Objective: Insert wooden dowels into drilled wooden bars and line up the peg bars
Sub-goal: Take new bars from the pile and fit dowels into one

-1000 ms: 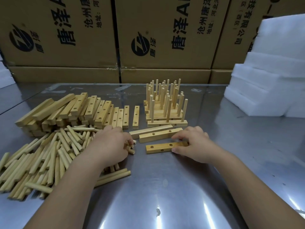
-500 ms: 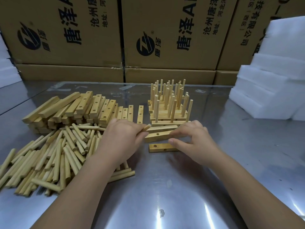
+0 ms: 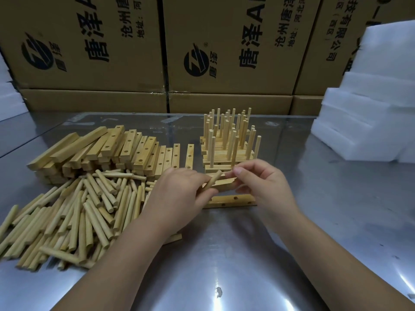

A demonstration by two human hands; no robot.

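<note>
Left hand (image 3: 179, 194) is pinching a dowel (image 3: 213, 181) against the drilled bar (image 3: 221, 184) – right hand (image 3: 260, 187) is gripping that bar's end above the table (image 3: 224, 254); both pieces judged light, rigid, best held near ends

A brushed stainless-steel surface (image 3: 336, 221) fills the view, with bright streaks of glare (image 3: 225, 298) from overhead light near its near edge. Behind its far edge stands a wall of stacked brown cardboard boxes (image 3: 89, 70) printed with black Chinese lettering and round logos. White foam slabs (image 3: 370, 108) are piled at the far right corner, and more white foam (image 3: 9, 95) shows at the far left.
</note>
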